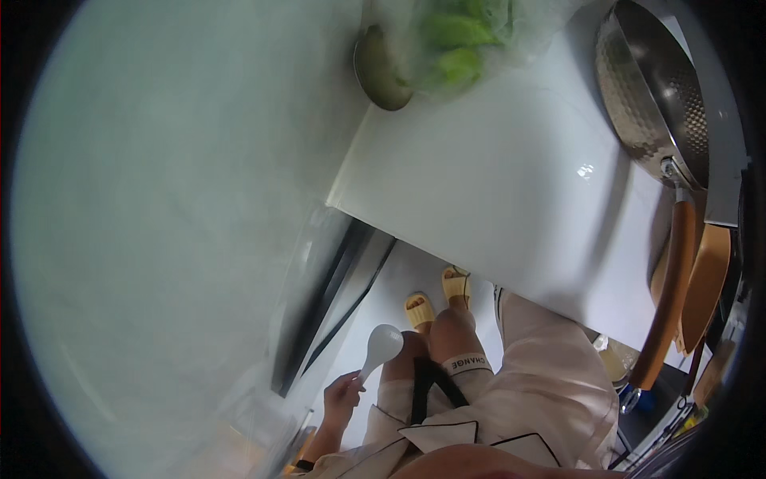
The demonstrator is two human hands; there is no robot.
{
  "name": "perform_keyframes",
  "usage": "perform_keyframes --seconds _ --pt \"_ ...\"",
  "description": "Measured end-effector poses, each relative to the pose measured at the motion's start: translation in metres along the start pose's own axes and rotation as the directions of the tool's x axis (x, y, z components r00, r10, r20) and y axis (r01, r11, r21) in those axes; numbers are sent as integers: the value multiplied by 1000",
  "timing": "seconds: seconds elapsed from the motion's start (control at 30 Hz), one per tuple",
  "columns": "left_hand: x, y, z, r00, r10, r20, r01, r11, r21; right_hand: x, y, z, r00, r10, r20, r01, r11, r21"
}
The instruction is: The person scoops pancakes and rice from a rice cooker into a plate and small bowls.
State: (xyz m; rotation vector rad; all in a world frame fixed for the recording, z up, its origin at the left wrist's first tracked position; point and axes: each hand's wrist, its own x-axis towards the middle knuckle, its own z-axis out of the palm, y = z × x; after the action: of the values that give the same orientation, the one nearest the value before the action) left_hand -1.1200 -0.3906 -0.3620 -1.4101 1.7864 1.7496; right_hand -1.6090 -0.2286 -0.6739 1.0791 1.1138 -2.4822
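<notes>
In the head view my left hand (342,398) is closed on the handle of a white spoon (384,344), bowl upward, beside my knees. My right hand is out of view; a blurred patch of bare skin crosses the bottom edge. A metal ladle (383,75) lies tilted at the corner of the white counter (479,179), with green leafy vegetables (458,45) next to it, blurred by haze. At the right is a hammered metal pan (643,114) with a wooden handle (667,293) pointing towards me.
Whitish haze, perhaps steam, hides most of the left side. A dark, straight-edged appliance or panel (326,299) and a black cable (353,305) are left of my legs. Brown wooden-looking items (706,287) lie beyond the pan handle. Yellow slippers (419,308) are on my feet.
</notes>
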Motion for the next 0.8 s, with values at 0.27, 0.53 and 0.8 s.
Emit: perform_keyframes --seconds 0.27,0.53,0.8 --pt "-61 8 -33 981 73 182 -58 995 -84 -229 -63 -2 970 -35 239 42 999 -23" --pt "-91 68 -56 938 197 286 -250 954 163 -522 -218 -54 973 122 194 -40 925 -378" --pt "-92 105 8 781 345 521 -499 846 187 -689 -362 -116 962 -273 9 247 856 -454"
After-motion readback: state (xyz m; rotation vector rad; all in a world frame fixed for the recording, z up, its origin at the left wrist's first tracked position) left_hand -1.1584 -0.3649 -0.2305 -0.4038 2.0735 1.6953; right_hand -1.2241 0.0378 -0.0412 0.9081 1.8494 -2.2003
